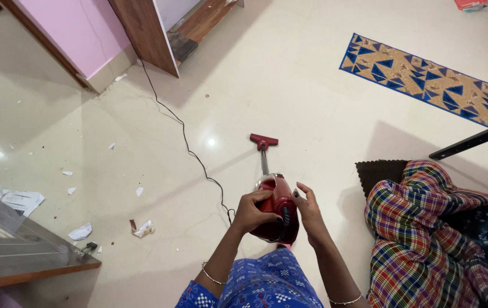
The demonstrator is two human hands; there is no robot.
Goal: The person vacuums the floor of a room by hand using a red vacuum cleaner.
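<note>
A red handheld vacuum cleaner (278, 199) points away from me, its tube running to a red floor nozzle (263, 140) on the cream tiles. My left hand (251, 211) wraps around the left side of the red body. My right hand (309, 210) rests against its right side, fingers slightly spread near the top. A black power cord (186, 137) trails from the vacuum across the floor toward the wooden door at the back.
Torn paper scraps (81, 232) litter the floor at left. A glass-topped wooden table corner (33, 268) sits bottom left. A plaid cloth heap (426, 234) and dark mat lie right. A blue-and-tan patterned rug (426, 80) lies far right. A wooden door (144, 34) stands behind.
</note>
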